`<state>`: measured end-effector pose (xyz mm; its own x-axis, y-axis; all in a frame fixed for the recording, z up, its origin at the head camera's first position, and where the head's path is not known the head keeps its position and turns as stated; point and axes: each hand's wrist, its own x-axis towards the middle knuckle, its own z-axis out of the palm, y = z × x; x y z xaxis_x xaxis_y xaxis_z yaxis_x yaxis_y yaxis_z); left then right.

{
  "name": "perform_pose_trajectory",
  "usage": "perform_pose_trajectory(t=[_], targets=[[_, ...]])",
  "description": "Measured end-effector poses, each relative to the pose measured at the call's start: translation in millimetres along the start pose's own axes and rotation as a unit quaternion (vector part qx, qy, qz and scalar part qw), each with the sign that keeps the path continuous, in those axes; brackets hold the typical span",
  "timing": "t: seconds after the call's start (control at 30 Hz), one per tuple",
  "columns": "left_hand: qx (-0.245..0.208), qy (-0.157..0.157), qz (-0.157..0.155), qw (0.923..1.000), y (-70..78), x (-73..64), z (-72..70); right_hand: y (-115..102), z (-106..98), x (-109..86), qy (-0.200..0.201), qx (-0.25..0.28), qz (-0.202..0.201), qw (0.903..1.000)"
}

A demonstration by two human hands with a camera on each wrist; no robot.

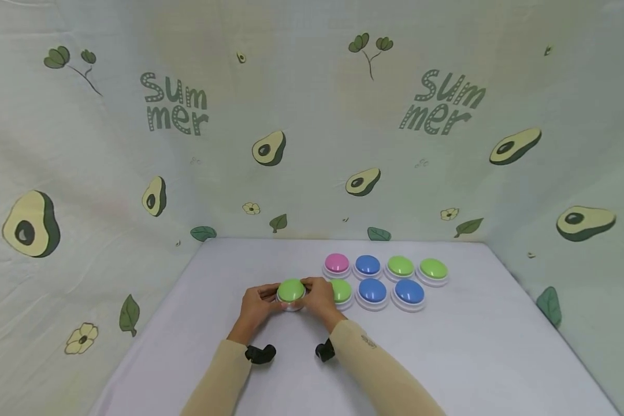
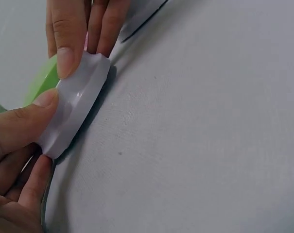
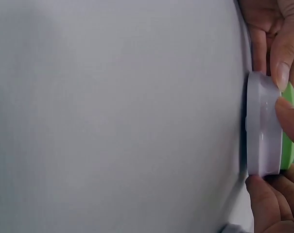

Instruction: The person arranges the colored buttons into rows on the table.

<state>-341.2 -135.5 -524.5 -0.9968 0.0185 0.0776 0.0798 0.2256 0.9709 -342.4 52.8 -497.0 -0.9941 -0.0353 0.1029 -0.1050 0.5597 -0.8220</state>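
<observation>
A round push button [image 1: 291, 290] with a glossy green dome and a white base is between my two hands, close over the white table. My left hand [image 1: 258, 304] grips its left side and my right hand [image 1: 319, 297] its right side. Both thumbs press the near edge, tips almost meeting, while the fingers curl round the rim. Seen side-on in the left wrist view, the white base [image 2: 81, 97] has a dark shadow under it. The right wrist view shows that base [image 3: 263, 128] upright on edge in the picture, with thumbs and fingers around it.
Right of my hands stand two rows of similar buttons. The front row has a green one [image 1: 340, 291], partly behind my right hand, and two blue ones [image 1: 372, 291]. Behind are a pink one [image 1: 337, 263], a blue one [image 1: 367, 265] and two green ones [image 1: 400, 266]. Patterned cloth [image 1: 312, 104] surrounds the table.
</observation>
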Motion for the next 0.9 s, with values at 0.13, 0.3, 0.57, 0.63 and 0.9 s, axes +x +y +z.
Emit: perform_pose_trajectory(t=[0.13, 0.3, 0.57, 0.63, 0.9], targets=[[-0.024, -0.002, 0.022, 0.9995, 3.8, -2.3, 6.6, 0.0, -11.4, -5.4, 0.008, -0.002, -0.012, 0.9999], [-0.034, -0.006, 0.036, 0.9988, 22.2, -0.8, 20.8, -2.2, -32.0, -8.6, 0.033, -0.014, -0.015, 0.9992], [-0.044, -0.006, 0.065, 0.9969, 50.6, 1.5, 61.1, -1.5, -76.7, -17.0, 0.07, -0.019, -0.001, 0.9974], [-0.047, -0.01, 0.077, 0.9959, 55.3, 2.5, 75.8, 2.5, -90.8, -19.5, 0.08, -0.02, 0.002, 0.9966], [-0.021, -0.044, 0.115, 0.9921, 79.0, -1.7, 138.4, 27.0, -145.5, -30.9, 0.107, -0.016, 0.043, 0.9932]])
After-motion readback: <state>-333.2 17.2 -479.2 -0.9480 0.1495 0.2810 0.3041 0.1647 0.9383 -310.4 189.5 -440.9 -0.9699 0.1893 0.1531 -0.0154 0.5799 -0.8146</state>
